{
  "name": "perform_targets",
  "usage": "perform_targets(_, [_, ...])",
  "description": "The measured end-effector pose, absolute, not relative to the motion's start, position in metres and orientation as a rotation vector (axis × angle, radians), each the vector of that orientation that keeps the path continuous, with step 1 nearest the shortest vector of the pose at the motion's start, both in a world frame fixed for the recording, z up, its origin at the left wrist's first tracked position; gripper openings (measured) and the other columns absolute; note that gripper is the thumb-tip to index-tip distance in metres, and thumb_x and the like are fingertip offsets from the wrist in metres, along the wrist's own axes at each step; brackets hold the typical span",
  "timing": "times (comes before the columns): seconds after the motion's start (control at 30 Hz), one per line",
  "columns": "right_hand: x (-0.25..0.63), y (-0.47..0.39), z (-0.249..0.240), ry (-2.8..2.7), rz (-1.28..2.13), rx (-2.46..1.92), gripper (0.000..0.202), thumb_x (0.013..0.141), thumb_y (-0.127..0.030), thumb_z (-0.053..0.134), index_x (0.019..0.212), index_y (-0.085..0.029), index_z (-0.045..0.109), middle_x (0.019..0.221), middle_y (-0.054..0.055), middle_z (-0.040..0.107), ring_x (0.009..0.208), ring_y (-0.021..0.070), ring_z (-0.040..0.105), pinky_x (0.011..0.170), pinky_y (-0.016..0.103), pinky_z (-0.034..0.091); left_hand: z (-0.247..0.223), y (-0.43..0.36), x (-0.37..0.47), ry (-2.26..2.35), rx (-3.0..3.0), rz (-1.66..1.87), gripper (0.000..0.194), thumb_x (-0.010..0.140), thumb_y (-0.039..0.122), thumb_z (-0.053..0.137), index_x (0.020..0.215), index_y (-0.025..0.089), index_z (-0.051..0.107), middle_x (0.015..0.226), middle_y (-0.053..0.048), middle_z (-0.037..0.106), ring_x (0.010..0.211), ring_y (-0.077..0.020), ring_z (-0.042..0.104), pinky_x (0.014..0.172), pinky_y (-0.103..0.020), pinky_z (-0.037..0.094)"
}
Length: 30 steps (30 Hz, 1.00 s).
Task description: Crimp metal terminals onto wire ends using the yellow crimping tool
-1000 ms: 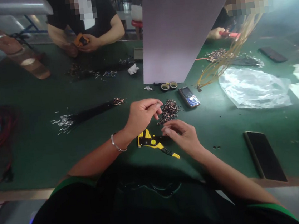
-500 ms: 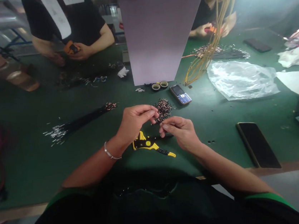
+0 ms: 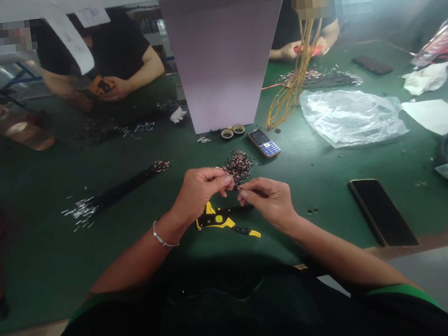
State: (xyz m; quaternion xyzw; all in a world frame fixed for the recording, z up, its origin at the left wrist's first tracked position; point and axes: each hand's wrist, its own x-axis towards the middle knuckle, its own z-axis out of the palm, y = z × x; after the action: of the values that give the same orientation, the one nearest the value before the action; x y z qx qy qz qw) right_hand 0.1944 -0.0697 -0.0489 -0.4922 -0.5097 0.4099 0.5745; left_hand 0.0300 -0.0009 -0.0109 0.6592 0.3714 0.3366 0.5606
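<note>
My left hand is closed in a pinch just in front of a small heap of short black wire pieces with copper ends. Close to its fingertips, my right hand is pinched too. A thin dark wire spans the small gap between the two hands; most of it is hidden by the fingers. Below the hands lies a yellow and black wire stripper, partly covered by them. Off to the left rests a bundle of black wires with silvery tips at one end and copper at the other.
A keypad phone and two tape rolls lie beyond the heap. On the right are a smartphone and a clear plastic bag. A pale panel stands ahead, yellow wires hang beside it, and co-workers sit opposite.
My fingertips have come closer together, the left hand lowering slightly toward the right, and the thin wire now shows between them. The whole view has shifted a little.
</note>
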Motion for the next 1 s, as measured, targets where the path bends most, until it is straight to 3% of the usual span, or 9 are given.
perform_targets(0.47, [0.192,-0.072,-0.049,-1.341,0.765,-1.196,0.008,0.075,-0.020,0.066,0.069,-0.019,0.070,0.058,-0.001,0.067,0.051,0.0118,0.060,0.054,0.026,0.050,-0.015,0.001,0.034,0.752,1.168,0.715,0.010,0.071,0.020,0.068,0.068,0.010,0.070,0.069,-0.007,0.067,0.062,-0.0132,0.061,0.055,-0.025,0.047])
perform_targets(0.77, [0.205,-0.059,-0.051,-1.323,0.876,-1.244,0.009,0.076,-0.026,0.064,0.072,-0.018,0.068,0.060,0.000,0.066,0.054,0.0133,0.061,0.056,0.027,0.051,-0.011,0.003,0.032,0.812,1.257,0.824,0.011,0.074,0.020,0.066,0.067,0.012,0.070,0.069,-0.007,0.067,0.060,-0.0123,0.060,0.057,-0.027,0.047])
perform_targets(1.0, [0.213,-0.043,-0.075,-1.800,0.938,-1.510,0.011,0.076,-0.020,0.057,0.072,-0.018,0.067,0.056,-0.002,0.062,0.050,0.0111,0.054,0.053,0.023,0.043,0.002,0.006,0.023,0.800,1.241,0.912,0.011,0.074,0.018,0.066,0.066,0.012,0.070,0.068,-0.007,0.065,0.064,-0.0151,0.062,0.055,-0.028,0.046])
